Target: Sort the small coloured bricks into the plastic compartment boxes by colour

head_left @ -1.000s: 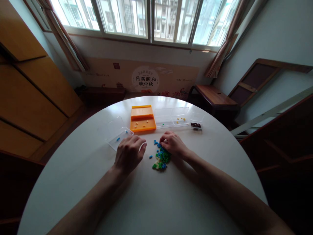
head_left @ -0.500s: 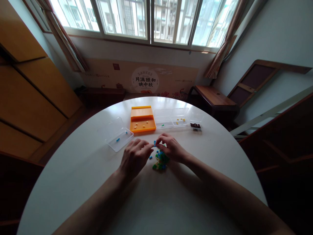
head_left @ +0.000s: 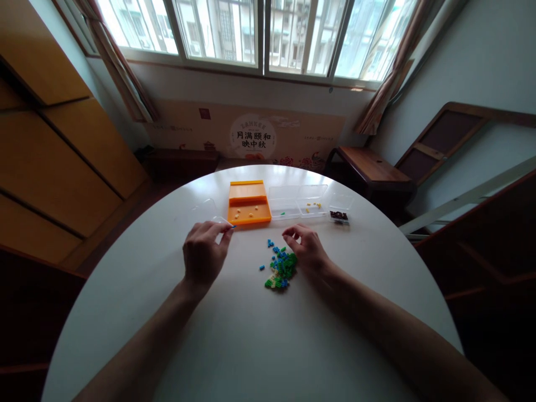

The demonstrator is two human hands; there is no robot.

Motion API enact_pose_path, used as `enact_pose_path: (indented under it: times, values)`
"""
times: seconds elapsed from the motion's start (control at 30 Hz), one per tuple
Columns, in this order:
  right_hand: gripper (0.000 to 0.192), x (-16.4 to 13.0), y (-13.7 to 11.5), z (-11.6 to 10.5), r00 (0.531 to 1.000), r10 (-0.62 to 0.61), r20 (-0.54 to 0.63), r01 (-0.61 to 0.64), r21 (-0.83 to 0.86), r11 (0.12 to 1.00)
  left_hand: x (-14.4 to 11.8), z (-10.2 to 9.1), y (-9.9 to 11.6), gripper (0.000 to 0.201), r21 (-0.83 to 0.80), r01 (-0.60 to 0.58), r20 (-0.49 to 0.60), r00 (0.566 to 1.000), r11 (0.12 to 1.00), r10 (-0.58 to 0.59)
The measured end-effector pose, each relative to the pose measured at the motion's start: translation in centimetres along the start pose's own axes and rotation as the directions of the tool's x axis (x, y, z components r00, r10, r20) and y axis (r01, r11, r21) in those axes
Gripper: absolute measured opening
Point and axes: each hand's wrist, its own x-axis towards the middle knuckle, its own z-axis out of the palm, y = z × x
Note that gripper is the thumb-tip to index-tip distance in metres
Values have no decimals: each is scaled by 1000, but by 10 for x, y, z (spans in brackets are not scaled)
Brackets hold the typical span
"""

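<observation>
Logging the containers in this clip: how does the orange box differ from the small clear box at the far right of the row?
The orange plastic box is opaque and coloured; the small clear plastic box is see-through. The orange one is clearly larger. It holds a few pale yellow pieces, while the clear one holds dark pieces. Both lie open, lids back, on the round white table, untouched by either hand.

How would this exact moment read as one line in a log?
left hand: over clear box, blue piece at fingertips | right hand: curled beside bead pile | orange tray: open on white table
</observation>
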Motion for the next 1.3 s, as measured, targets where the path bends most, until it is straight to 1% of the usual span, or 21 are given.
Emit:
enact_pose_path:
  times: [0.07,0.17,0.27,0.37,0.43,0.57,0.7,0.8,0.97,1.13,1.23,1.3]
  values:
    - [12,-2,1,-1,1000,-6,28,6,-30,1000,2,-1,-13,20,20,113,-15,993,993,-113]
    - [18,-5,1,-1,994,-46,97,54,-75,996,3,-2,-22,23,39,207,4,978,978,-207]
    - [21,-7,1,-1,988,-75,136,91,-116,989,4,-2,-23,24,30,246,13,969,969,-246]
    - [23,-7,3,-1,983,-95,160,119,-145,982,5,-2,-20,25,3,249,-12,968,969,-249]
    - [22,-6,5,0,980,-100,173,127,-154,980,5,-3,-18,24,-11,222,-26,975,975,-222]
    - [20,-6,4,2,978,-137,158,162,-155,975,2,-3,-12,20,-32,104,-16,994,994,-105]
    - [20,-6,-2,5,960,-234,154,260,-173,950,-2,-3,-4,15,-83,-13,30,999,996,16]
    - [22,-6,-5,6,949,-248,194,290,-231,929,-4,-3,2,14,-121,-78,64,994,990,86]
    - [19,-7,-6,5,951,-209,228,267,-262,927,-5,-3,7,12,-144,-132,66,988,981,142]
    - [15,-8,-8,4,954,-192,230,251,-262,932,-7,-2,8,11,-147,-135,80,986,980,148]
    - [14,-8,-11,5,959,-177,223,233,-258,938,-9,0,8,10,-184,-151,115,978,971,173]
    - [13,-8,-12,6,962,-164,218,218,-251,943,-10,1,9,10,-230,-185,162,961,956,225]
